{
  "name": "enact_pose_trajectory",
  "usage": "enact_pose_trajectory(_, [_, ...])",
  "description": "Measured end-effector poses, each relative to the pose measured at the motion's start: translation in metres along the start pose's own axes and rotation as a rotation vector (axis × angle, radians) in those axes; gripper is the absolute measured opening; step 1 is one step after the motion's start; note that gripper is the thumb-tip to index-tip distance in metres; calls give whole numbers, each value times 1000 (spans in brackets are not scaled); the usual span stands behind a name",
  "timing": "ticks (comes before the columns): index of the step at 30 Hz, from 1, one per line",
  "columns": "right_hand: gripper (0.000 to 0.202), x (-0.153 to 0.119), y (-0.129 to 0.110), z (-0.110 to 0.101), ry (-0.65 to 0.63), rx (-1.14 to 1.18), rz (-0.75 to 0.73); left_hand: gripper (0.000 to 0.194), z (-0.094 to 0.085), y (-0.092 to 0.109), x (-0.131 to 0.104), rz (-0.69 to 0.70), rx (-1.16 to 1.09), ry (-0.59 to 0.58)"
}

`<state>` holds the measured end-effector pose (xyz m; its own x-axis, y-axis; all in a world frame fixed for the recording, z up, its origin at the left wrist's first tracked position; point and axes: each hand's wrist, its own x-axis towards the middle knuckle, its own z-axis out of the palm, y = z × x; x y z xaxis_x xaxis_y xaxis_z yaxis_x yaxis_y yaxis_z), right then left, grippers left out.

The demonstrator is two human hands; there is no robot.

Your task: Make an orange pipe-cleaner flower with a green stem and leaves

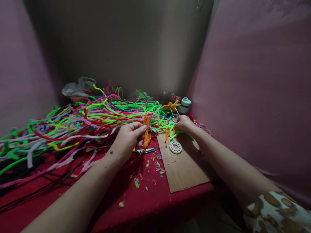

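Note:
My left hand [133,134] pinches an orange pipe-cleaner shape [146,138] between thumb and fingers; it has looped, petal-like parts and hangs over the red cloth. Below it lie open scissors [145,150], partly hidden by my hand. My right hand [184,123] is closed at the far end of the wooden board [187,171], among green pipe cleaners [178,132]. Whatever its fingertips hold is too small to make out. Beside it lie an orange pipe-cleaner piece [167,133] and a white ring with holes [175,147]. An orange flower [171,106] stands just behind.
A big heap of colourful pipe cleaners [97,113] spreads over the left and back of the red cloth [136,207]. Fuzz scraps [136,183] lie near the board. At the back are a white lidded container [185,104] and a plastic bag [79,87]. Pink sheets [262,81] hang at both sides.

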<state>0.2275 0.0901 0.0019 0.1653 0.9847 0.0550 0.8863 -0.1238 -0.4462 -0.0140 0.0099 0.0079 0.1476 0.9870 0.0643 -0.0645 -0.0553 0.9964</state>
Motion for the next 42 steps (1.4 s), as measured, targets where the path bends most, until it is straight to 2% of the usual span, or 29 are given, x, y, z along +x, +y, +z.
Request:
enact_pose_trajectory(5, [4, -7, -2, -16, 155, 237, 17, 22, 1, -2, 1, -24, -9, -4])
enact_pose_trajectory(8, [18, -18, -9, -29, 349, 393, -31, 22, 0, -3, 1, 5, 1, -35])
enact_pose_trajectory(9, [19, -23, -12, -30, 410, 466, -61, 22, 1, -3, -1, 10, 7, -40])
enact_pose_trajectory(10, [17, -29, -17, -29, 456, 670, -121, 21, 2, -2, -2, 12, 17, -39])
enact_pose_trajectory(11, [16, -36, -21, -25, 409, 850, -186, 21, 3, 0, -4, 12, 31, -35])
enact_pose_trajectory(12, [16, -42, -27, -20, 309, 971, -239, 21, 4, 1, -6, 15, 48, -27])
enact_pose_trajectory(14, [20, -56, -38, -5, 117, 1101, -281, 21, 7, 4, -9, 35, 85, -17])
enact_pose_trajectory(18, [20, -76, -56, 20, 15, 1235, -288, 20, 11, 4, -11, 36, 146, -18])
enact_pose_trajectory(22, [18, -85, -60, 26, -5, 1299, -290, 21, 12, 3, -11, 21, 217, -20])
enact_pose_trajectory(29, [15, -89, -54, 29, -3, 1238, -302, 21, 14, 3, -12, 25, 326, -22])
enact_pose_trajectory(42, [15, -90, -52, 29, -3, 1216, -317, 21, 13, 1, -9, 72, 382, -16])
